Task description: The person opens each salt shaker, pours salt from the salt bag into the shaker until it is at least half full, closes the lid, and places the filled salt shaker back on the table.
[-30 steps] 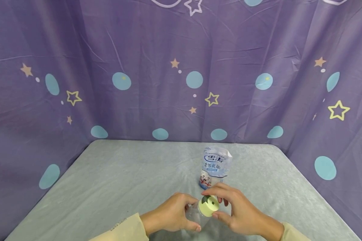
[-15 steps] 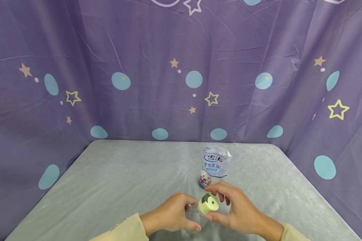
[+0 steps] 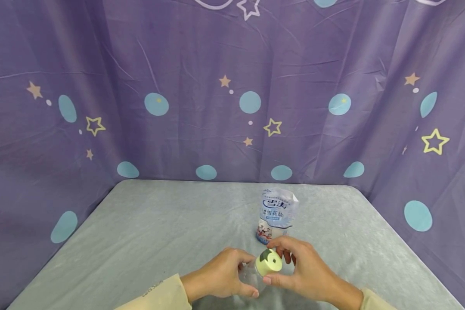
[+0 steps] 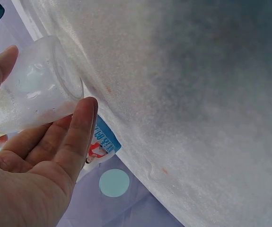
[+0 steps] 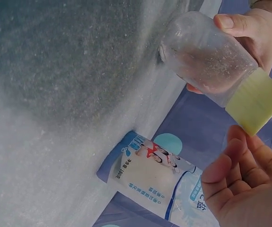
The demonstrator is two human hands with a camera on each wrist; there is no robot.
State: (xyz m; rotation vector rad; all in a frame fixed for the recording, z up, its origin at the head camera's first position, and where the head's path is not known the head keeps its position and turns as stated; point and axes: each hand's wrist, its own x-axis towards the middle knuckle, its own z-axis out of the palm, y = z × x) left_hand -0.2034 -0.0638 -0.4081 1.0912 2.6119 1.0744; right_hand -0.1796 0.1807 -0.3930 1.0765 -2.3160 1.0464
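A clear seasoning bottle (image 3: 252, 279) with a pale yellow cap (image 3: 270, 263) is between my hands near the table's front. My left hand (image 3: 225, 273) holds the bottle's body, thumb on the near side and fingers behind. In the left wrist view, the bottle (image 4: 34, 87) tilts and shows its base. Thumb and index finger of my right hand (image 3: 308, 273) are on opposite sides of the cap, which has a dark patch and a small dark mark on top. Grains cling inside the bottle (image 5: 211, 61) in the right wrist view.
A blue and white salt pouch (image 3: 277, 213) with printed lettering stands upright just behind the right hand. The table (image 3: 170, 224) has a pale grey cloth. A purple curtain (image 3: 201, 142) with stars and dots surrounds it at the back and sides.
Around the cap, my right thumb has slid left and the index finger right. More of the cap's dark patch shows. The left hand and the pouch have stayed put.
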